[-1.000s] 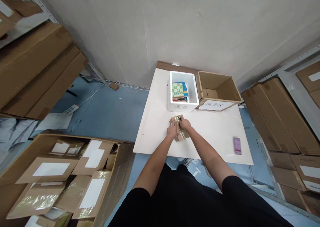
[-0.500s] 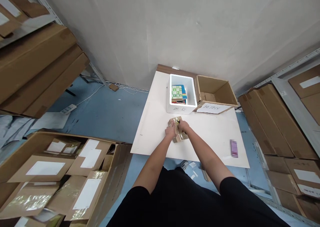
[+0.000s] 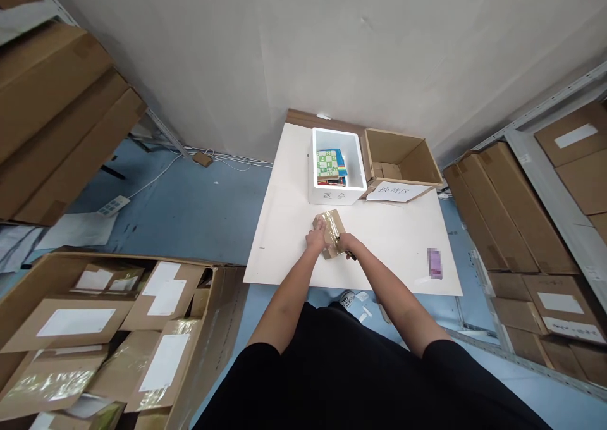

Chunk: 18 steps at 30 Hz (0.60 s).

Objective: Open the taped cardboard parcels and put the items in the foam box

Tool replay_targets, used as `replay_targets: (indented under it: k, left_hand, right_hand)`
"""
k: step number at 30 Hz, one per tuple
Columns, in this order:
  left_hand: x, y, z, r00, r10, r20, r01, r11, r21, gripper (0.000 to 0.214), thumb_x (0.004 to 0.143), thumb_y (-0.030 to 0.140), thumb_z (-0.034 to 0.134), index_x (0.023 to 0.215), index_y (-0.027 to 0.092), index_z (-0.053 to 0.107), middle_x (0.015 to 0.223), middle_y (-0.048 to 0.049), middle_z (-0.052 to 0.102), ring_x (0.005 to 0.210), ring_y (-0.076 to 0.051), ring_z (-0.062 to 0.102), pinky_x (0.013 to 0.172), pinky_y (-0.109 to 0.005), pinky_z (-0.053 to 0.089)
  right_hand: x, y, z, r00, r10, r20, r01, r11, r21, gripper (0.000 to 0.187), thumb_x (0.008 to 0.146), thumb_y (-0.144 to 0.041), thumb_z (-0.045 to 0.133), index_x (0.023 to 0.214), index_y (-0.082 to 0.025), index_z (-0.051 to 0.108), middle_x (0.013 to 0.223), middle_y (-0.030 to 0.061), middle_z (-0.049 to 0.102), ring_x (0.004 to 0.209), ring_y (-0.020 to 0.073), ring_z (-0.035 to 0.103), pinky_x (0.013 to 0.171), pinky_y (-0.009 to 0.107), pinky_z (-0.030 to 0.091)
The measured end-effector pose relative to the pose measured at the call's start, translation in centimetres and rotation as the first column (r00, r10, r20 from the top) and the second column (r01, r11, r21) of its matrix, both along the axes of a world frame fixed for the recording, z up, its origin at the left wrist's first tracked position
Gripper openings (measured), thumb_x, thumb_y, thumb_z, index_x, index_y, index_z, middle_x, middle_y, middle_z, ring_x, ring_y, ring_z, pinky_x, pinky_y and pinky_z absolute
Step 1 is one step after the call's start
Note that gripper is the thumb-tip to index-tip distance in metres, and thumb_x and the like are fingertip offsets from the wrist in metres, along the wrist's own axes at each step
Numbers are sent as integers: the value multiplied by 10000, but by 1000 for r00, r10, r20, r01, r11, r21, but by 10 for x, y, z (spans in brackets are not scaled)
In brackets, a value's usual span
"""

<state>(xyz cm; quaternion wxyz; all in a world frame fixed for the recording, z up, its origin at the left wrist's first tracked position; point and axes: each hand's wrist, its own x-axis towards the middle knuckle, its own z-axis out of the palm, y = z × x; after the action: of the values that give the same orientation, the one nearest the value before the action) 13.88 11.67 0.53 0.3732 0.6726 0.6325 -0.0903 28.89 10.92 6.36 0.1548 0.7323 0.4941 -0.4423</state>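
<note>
A small cardboard box (image 3: 331, 220) with shiny clear tape along its top lies slightly turned on the white table (image 3: 279, 227). My left hand (image 3: 317, 237) grips its left side, fingers over the top and edge. In my right hand (image 3: 348, 243), closed at the box's lower right, is a slim dark tool (image 3: 351, 255) that looks like a utility knife; its tip rests at the tape, and most of it is hidden by the fingers. Just beyond the box stands a white foam bin (image 3: 336, 195) containing books (image 3: 328, 163).
Right of the foam bin is an open carton (image 3: 423, 158) with a paper label and smaller boxes inside. A blurred purple item (image 3: 434, 264) lies at the table's right. A large carton (image 3: 227, 310) of taped parcels stands at left. Shelves of boxes (image 3: 507, 208) flank the right.
My right hand has slid along the tape from the far part of the small box towards its near end. My left hand stays on the box. The view has shifted slightly.
</note>
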Motion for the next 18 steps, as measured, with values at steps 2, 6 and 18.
replay_targets:
  k: [2, 6, 18]
  left_hand:
    - [0, 0, -1, 1000, -5, -6, 5, 1000, 9, 1292, 716, 551, 895, 1735, 425, 111, 1824, 18, -40, 1400, -364, 567, 1048, -411, 548]
    - [0, -2, 0, 999, -31, -33, 32, 999, 26, 1284, 710, 596, 875, 1727, 464, 102, 1821, 66, -52, 1371, -361, 580, 1049, -431, 551]
    - [36, -41, 6, 999, -19, -50, 25, 991, 135, 1104, 893, 755, 637, 1753, 335, 88, 1833, -33, -50, 1339, -368, 560, 1019, -421, 562]
  right_hand:
    - [4, -15, -2, 999, -34, -24, 35, 999, 14, 625, 775, -361, 888, 1309, -120, 669, 839, 166, 747, 528, 333, 744, 411, 400, 596]
    - [12, -45, -4, 1000, 24, 7, -24, 1000, 14, 465, 893, -340, 770, 1297, -133, 669, 1078, 258, 739, 591, 344, 774, 457, 431, 626]
    - [98, -114, -18, 986, -165, 22, 154, 954, 258, 341, 1090, -441, 489, 1316, -191, 543, 1054, 144, 763, 508, 187, 714, 617, 316, 558]
